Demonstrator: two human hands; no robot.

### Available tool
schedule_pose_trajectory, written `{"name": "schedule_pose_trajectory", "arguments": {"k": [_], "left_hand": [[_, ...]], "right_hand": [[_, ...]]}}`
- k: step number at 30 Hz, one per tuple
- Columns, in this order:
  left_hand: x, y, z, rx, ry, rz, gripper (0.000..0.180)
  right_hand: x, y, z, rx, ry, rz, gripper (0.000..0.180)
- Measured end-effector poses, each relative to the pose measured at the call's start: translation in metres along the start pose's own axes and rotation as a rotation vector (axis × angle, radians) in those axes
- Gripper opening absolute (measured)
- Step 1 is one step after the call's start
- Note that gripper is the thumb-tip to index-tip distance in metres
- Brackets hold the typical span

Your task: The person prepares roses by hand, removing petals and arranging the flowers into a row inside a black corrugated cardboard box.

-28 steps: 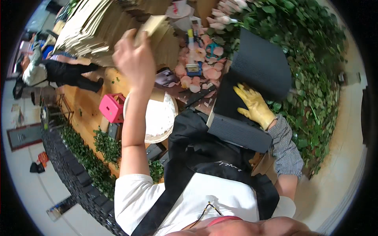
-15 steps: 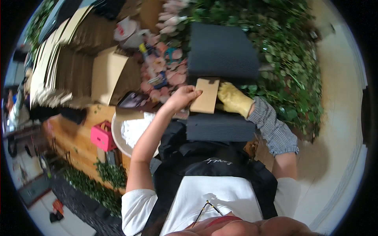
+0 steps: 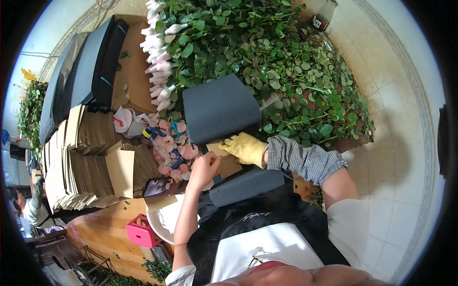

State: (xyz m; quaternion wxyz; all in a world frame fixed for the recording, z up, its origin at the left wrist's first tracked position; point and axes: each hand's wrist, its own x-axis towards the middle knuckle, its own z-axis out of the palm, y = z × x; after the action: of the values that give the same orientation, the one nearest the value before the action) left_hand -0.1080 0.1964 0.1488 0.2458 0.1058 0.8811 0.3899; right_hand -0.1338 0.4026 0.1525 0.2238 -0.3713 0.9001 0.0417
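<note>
Since the earlier frame my left hand [image 3: 204, 170] came lower on the brown cardboard piece [image 3: 225, 162], its fingers closed on the card's edge; my gloved right hand [image 3: 244, 148] pressed flat there, over the dark corrugated sheet [image 3: 220, 108]

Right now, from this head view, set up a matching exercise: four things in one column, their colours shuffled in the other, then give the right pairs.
Things:
1. Glove on the right hand
2. Small basket on the wooden table
3. Curved corrugated sheet above the hands
4. Card piece held by the bare left hand

Colours:
A. dark grey
B. tan brown
C. yellow
D. bright pink

Right pairs: 1-C, 2-D, 3-A, 4-B
</note>
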Motion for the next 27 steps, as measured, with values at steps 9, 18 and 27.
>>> {"name": "schedule_pose_trajectory", "arguments": {"k": [9, 18, 27], "left_hand": [[0.022, -0.032, 0.026, 0.088, -0.182, 0.014, 0.037], [0.038, -0.03, 0.042, 0.074, -0.172, 0.037, 0.037], [0.023, -0.038, 0.059, 0.051, -0.056, 0.027, 0.043]], "right_hand": [[-0.036, 0.036, -0.068, 0.955, 0.2, -0.473, 0.06], [0.044, 0.087, -0.076, 0.492, -0.346, -0.061, 0.086], [0.041, 0.182, -0.145, 1.266, 0.738, -0.378, 0.053]]}}
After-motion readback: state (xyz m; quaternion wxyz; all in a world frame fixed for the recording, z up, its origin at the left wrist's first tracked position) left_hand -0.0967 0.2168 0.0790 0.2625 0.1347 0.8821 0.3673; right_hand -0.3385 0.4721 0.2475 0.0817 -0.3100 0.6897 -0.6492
